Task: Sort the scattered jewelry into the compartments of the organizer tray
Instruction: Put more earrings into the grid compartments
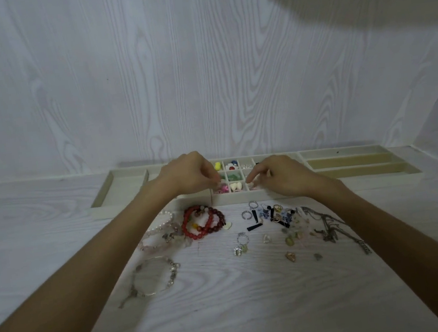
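The cream organizer tray (243, 196) lies along the back of the table, and its small middle compartments hold coloured pieces. My left hand (188, 176) hovers over those compartments. Its fingers are curled down, with the tips just above the pink pieces (222, 189); whether they pinch anything is hidden. My right hand (282, 177) reaches in from the right, its thumb and forefinger pinching a small pale piece (250, 183) over the front row. Scattered in front of the tray are red bead bracelets (202, 223), pale bracelets (160, 233), rings (246, 215), earrings (279, 215) and chains (327, 224).
Long compartments (349, 160) fill the tray's right side, and a wide one (121, 188) sits at the left. A clear bracelet (154, 278) lies nearer me, with small charms (289, 256) to its right. A wood-grain wall stands right behind the tray.
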### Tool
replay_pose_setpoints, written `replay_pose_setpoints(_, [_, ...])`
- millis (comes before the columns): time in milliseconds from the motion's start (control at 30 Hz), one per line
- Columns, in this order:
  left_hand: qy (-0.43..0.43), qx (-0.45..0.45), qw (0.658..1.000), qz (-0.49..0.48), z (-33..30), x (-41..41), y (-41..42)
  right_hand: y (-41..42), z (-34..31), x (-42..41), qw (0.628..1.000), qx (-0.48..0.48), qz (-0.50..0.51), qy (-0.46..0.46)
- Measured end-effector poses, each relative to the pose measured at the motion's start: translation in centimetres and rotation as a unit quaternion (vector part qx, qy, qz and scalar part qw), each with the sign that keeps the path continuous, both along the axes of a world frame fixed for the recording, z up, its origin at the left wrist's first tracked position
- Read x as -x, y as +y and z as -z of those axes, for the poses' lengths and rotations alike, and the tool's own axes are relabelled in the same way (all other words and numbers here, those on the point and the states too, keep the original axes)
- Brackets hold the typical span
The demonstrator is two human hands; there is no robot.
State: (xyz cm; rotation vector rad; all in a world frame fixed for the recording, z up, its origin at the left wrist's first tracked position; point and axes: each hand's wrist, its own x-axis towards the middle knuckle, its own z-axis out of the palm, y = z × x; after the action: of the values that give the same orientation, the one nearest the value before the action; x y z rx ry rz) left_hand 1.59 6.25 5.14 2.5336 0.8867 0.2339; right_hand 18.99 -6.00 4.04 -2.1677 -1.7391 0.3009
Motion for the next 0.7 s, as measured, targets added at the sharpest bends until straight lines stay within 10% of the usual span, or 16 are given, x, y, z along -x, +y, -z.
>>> replay_pose_setpoints(700, [0.069, -0.089, 0.992, 0.063, 4.5, 5.5, -3.0, -2.4, 3.6, 6.7, 0.997, -0.022, -0.042, -0.058])
